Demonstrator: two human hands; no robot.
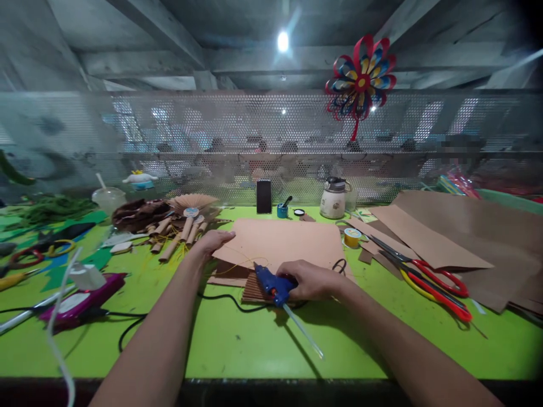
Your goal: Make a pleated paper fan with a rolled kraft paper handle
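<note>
My right hand (311, 280) is wrapped round a blue glue gun (271, 284) that lies low over a small piece of ribbed cardboard (253, 289); a clear glue stick juts from its back toward me. My left hand (212, 242) rests with fingers stretched flat on the left edge of a large brown paper sheet (288, 242) on the green table (237, 339). A black cord runs from the gun across the table to the left.
Red and yellow scissors (428, 280) lie to the right on more brown sheets (466, 232). Rolled paper tubes (178, 234), a yellow tape roll (352, 237), a white kettle (334, 198), a black box (263, 196) and a pink device (80, 302) surround the sheet. A mesh fence stands behind with a paper pinwheel (360, 79).
</note>
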